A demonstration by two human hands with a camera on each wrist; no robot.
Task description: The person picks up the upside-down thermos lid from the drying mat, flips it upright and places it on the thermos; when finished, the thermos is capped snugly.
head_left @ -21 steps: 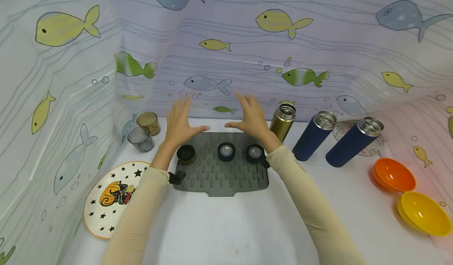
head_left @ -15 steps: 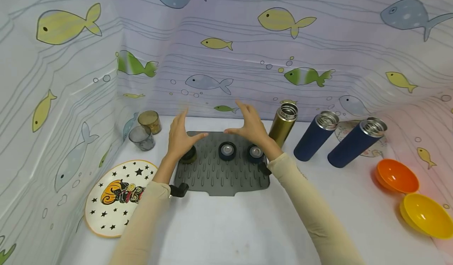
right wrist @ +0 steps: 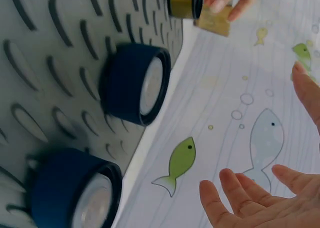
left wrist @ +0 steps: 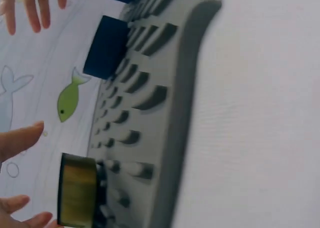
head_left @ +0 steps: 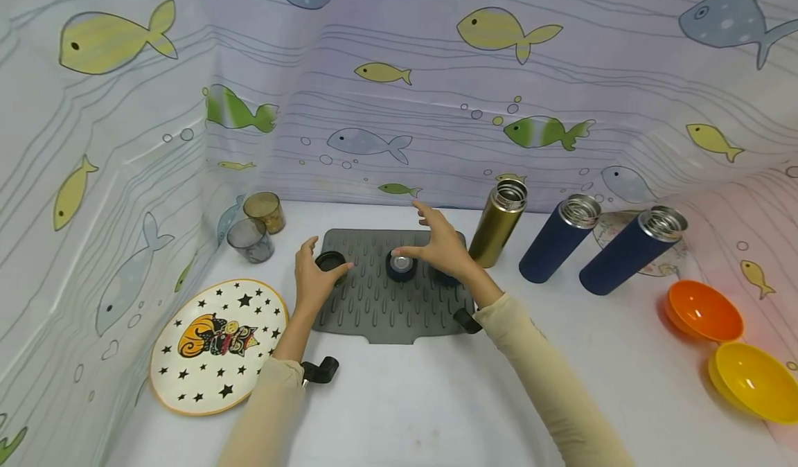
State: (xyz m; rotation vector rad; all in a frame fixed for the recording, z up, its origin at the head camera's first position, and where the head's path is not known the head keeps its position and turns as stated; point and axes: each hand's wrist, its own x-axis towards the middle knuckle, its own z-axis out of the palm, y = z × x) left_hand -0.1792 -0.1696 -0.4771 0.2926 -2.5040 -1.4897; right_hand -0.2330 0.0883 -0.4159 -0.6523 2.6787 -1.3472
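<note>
On a grey ridged mat (head_left: 368, 314) stand a gold lid with a black rim (left wrist: 78, 190) and two navy lids, the middle navy lid (head_left: 401, 266) and the right navy lid (right wrist: 75, 188). My left hand (head_left: 314, 276) hovers beside the gold lid, thumb and fingers spread to either side of it, with a gap showing in the left wrist view. Above the two navy lids is my right hand (head_left: 444, 247), fingers apart, holding nothing; it partly hides the right navy lid in the head view. A lidless gold flask (head_left: 497, 224) stands just right of that hand.
Two lidless navy flasks, the nearer-to-hand navy flask (head_left: 551, 245) and the far-right navy flask (head_left: 626, 256), stand at right. Beyond are an orange bowl (head_left: 704, 311) and a yellow bowl (head_left: 754, 384). At left lie a decorated plate (head_left: 199, 377), an amber glass (head_left: 264, 210) and a grey glass (head_left: 251, 240).
Both hands have come down toward the mat. My left hand has lowered to beside the gold lid, and my right hand over the navy lids. The lids and flasks have stayed put.
</note>
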